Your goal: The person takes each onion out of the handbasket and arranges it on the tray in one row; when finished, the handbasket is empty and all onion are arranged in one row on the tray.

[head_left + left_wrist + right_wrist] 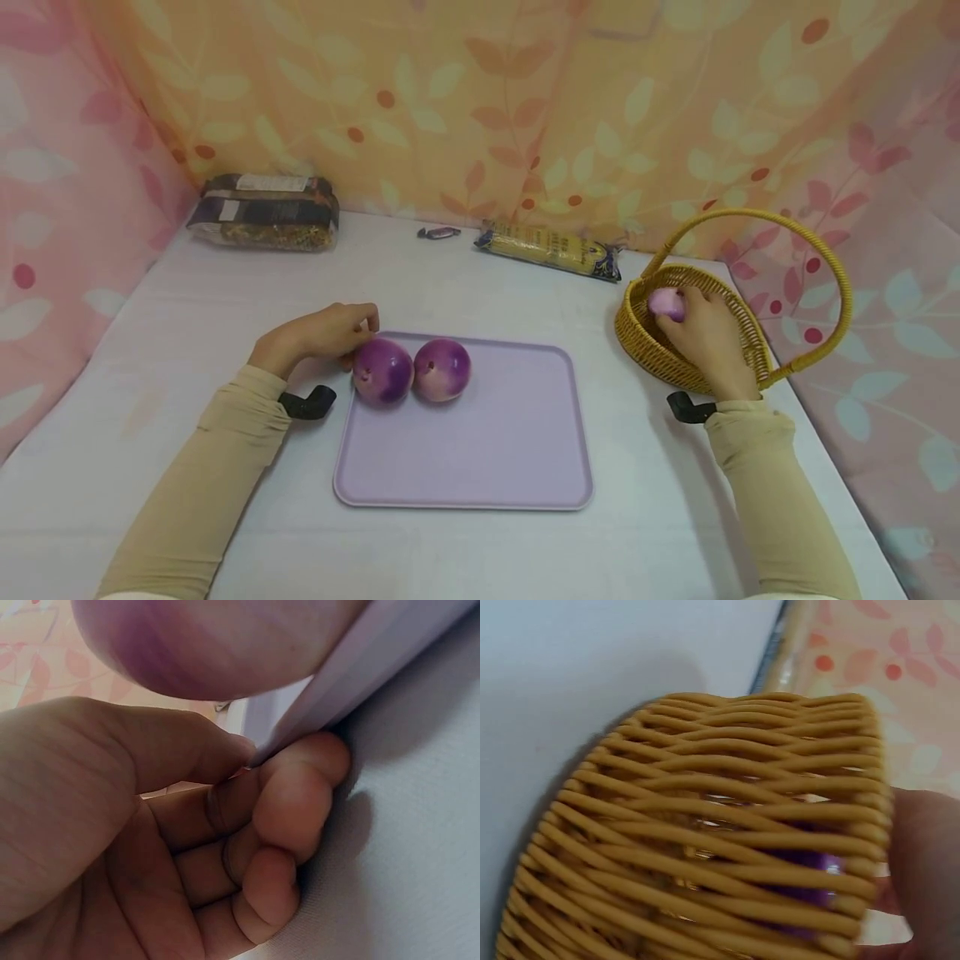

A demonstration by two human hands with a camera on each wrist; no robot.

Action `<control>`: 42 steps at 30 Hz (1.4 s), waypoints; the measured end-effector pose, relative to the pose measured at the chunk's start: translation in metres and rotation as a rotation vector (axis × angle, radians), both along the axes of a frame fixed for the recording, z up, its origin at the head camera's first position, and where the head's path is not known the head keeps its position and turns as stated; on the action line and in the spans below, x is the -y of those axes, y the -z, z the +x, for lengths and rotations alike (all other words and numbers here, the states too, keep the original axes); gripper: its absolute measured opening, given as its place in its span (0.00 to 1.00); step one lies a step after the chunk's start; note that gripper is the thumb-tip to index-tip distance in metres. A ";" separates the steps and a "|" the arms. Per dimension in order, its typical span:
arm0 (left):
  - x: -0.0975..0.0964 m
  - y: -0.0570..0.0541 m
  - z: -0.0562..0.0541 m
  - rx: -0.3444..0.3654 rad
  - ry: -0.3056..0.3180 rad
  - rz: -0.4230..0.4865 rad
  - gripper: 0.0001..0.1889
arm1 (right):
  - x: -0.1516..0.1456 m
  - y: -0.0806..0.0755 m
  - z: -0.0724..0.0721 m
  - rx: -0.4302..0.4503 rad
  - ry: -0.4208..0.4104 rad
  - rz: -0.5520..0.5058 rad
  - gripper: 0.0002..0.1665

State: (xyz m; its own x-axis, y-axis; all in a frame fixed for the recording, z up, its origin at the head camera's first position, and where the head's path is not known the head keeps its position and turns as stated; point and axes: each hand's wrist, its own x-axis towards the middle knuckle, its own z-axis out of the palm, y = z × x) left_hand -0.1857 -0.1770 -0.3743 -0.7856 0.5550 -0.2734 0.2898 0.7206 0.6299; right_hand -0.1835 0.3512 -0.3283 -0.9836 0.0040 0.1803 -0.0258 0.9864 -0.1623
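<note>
On the lilac tray (pixel 480 450), two glossy round purple-and-white fruits (pixel 382 372) sit side by side in the upper left corner. My left hand (pixel 321 332) is at that corner. In the left wrist view its thumb and curled fingers (pixel 292 810) pinch the tray's rim, just below one of the fruits. My right hand (pixel 705 333) reaches into the yellow wicker basket (pixel 637 346) and grips a pale purple round fruit (pixel 666 304) inside it. Through the weave in the right wrist view, a dark purple surface (pixel 806 877) shows; the basket wall hides most of the hand.
Along the back lie a dark bag of grain-like food (pixel 266 221), a small wrapped candy (pixel 438 233) and a long yellow packet (pixel 551 250). The basket's tall handle (pixel 843 292) arches over its right side. Floral curtains (pixel 450 100) enclose the white table.
</note>
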 end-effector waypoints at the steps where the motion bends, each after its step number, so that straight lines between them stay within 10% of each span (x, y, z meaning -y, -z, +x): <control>1: 0.000 0.000 0.000 0.002 -0.001 -0.001 0.06 | 0.001 -0.003 0.001 -0.010 0.006 -0.033 0.33; 8: 0.002 0.001 0.000 0.006 -0.009 0.001 0.06 | 0.017 -0.026 0.012 -0.084 -0.024 -0.175 0.36; 15: 0.002 0.001 0.000 0.006 -0.014 0.001 0.06 | 0.048 -0.036 0.028 -0.108 -0.287 -0.185 0.33; 23: 0.001 0.001 0.000 0.010 -0.023 -0.010 0.07 | 0.087 -0.015 0.040 0.072 -0.545 -0.114 0.36; 42: -0.001 0.000 -0.001 0.010 -0.020 -0.013 0.06 | 0.117 0.018 0.050 0.166 -0.652 -0.111 0.35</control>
State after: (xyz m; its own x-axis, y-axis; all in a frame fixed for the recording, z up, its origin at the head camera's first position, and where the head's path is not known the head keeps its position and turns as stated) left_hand -0.1870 -0.1756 -0.3743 -0.7938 0.5357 -0.2881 0.2693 0.7342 0.6232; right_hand -0.1338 0.2341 -0.3464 -0.8059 -0.5891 0.0595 -0.5751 0.7549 -0.3152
